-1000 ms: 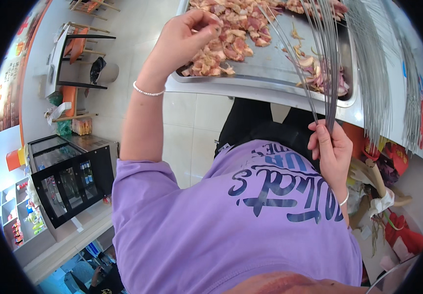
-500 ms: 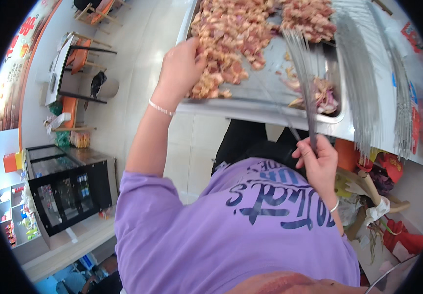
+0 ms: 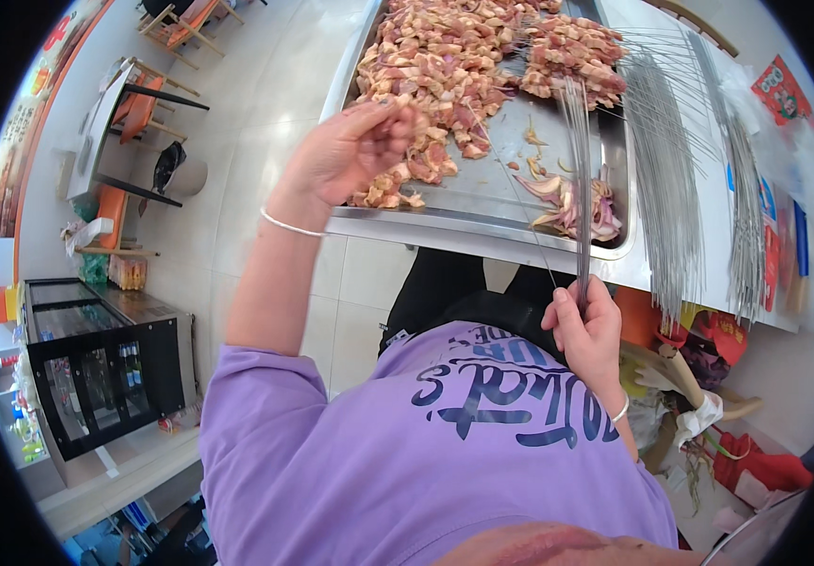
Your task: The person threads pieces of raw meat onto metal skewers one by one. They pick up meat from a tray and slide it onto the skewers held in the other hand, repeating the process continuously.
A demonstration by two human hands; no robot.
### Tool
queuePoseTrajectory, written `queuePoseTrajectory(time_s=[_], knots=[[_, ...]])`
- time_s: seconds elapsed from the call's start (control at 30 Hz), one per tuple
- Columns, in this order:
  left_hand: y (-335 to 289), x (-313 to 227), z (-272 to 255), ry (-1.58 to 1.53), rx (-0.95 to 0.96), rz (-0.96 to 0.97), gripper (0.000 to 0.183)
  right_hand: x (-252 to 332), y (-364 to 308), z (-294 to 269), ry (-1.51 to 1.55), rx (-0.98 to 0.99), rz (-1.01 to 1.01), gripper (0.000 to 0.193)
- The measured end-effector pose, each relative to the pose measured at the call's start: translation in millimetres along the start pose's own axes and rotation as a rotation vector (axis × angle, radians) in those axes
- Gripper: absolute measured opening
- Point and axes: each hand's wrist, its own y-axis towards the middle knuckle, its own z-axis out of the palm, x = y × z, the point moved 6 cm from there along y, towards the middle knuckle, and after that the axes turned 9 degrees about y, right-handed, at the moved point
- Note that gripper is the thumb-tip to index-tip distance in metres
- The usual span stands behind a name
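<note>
My right hand (image 3: 584, 325), low in front of my shirt, is closed round the ends of a bundle of thin metal skewers (image 3: 581, 203) pointing away over the tray. One skewer slants apart to the left from its thumb and finger. My left hand (image 3: 355, 151) is above the left rim of the metal tray (image 3: 482, 222), beside a heap of raw marinated meat pieces (image 3: 445, 57). Its fingers are curled in a pinch, and what they hold, if anything, I cannot make out. Skewered meat (image 3: 572, 61) lies stacked at the tray's far right.
Sliced onion (image 3: 600, 208) lies in the tray's near right corner. Bare metal skewers (image 3: 666, 179) are spread on the white table right of it. A red packet (image 3: 784, 90) and plastic bags lie farther right. A black glass-fronted cabinet (image 3: 105, 368) and orange chairs (image 3: 138, 99) stand left.
My left hand has come back from the meat heap and turned, showing more of its curled fingers. My right hand still holds the skewers; the view has shifted slightly.
</note>
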Motion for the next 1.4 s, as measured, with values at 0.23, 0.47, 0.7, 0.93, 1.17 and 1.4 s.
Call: queuePoseTrajectory(time_s=[0.23,0.47,0.7,0.93,1.17,1.4], knots=[[1.9,35.9,48.6,-0.604,-0.042,0.057,0.030,0.2,-0.5,12.2,0.146,0.075,0.047,0.009],[5.7,36.3,60.8,-0.599,-0.156,0.179,0.028,-1.3,-2.7,9.9,0.117,0.047,0.044,0.011],[4.4,33.7,59.1,-0.524,-0.184,0.250,0.030,1.2,-0.2,10.4,0.080,0.042,0.016,0.010],[4.7,34.7,57.6,-0.503,-0.192,0.277,0.030,-1.3,-0.5,9.0,0.063,0.033,0.024,0.010],[5.4,36.4,56.0,-0.445,-0.204,0.302,0.028,-3.2,-1.0,7.0,0.060,0.017,0.040,0.010],[1.9,34.8,62.9,-0.337,-0.152,0.357,0.028,-5.8,-0.2,8.7,0.088,0.007,0.027,0.010]])
